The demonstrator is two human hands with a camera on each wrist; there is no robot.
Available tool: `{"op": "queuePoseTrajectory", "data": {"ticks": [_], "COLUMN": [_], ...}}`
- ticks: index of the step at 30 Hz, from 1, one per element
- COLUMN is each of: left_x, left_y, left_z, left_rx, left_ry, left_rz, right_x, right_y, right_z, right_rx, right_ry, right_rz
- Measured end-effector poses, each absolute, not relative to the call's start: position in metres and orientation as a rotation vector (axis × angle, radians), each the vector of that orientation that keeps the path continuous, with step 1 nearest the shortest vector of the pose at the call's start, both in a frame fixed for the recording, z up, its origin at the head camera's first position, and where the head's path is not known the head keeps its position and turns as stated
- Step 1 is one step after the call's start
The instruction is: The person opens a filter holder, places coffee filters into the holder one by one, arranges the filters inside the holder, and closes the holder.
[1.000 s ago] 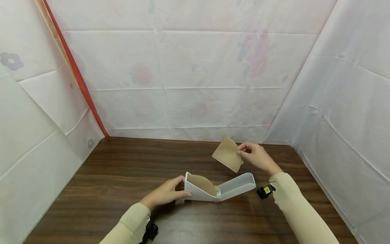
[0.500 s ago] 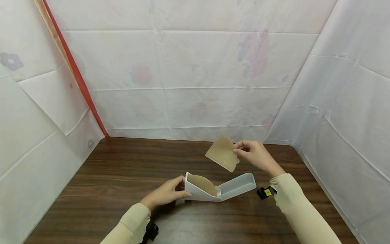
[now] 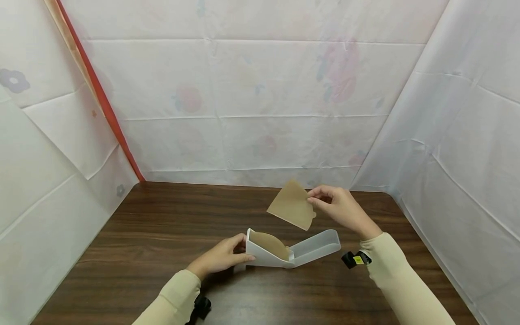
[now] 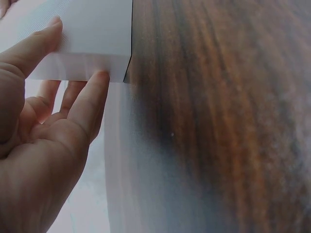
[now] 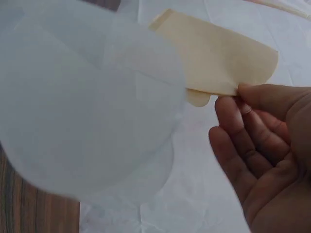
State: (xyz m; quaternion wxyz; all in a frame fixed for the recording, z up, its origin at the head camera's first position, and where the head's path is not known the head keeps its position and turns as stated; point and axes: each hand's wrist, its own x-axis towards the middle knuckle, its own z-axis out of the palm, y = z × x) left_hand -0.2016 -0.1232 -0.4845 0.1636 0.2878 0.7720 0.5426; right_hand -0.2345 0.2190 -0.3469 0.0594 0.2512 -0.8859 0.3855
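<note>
My right hand (image 3: 341, 207) pinches a brown paper coffee filter (image 3: 290, 205) by its side edge, between thumb and index finger. It is held up above and behind a white filter box (image 3: 266, 256), whose translucent lid (image 3: 318, 247) is swung open to the right. More brown coffee filters (image 3: 270, 243) stand inside the box. My left hand (image 3: 222, 257) grips the box's left end; in the left wrist view the thumb lies on one face and fingertips touch the end of the white box (image 4: 95, 31). The lid (image 5: 92, 107) fills much of the right wrist view.
Everything is on a dark wood-grain table (image 3: 162, 234). White patterned sheeting (image 3: 260, 108) hangs behind it and along both sides, with a red strip (image 3: 105, 108) at the left corner. A black wrist camera (image 3: 355, 259) sits on the right sleeve.
My right hand has moved a little left with the coffee filter, which has turned slightly and is now more over the box. The left hand and the box have stayed put.
</note>
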Motion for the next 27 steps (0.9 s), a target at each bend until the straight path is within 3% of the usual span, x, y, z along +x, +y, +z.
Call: {"op": "queuePoseTrajectory", "data": {"ticks": [27], "left_x": [-0.201], "left_y": [-0.124], "left_z": [-0.483], "left_rx": [0.828], "left_ry": [2.235], "left_rz": [1.51], "right_x": [-0.22], "right_y": [0.198], "right_z": [-0.358], "right_rx": [1.14], "right_ry": [-2.564], "right_rz": [1.207]}}
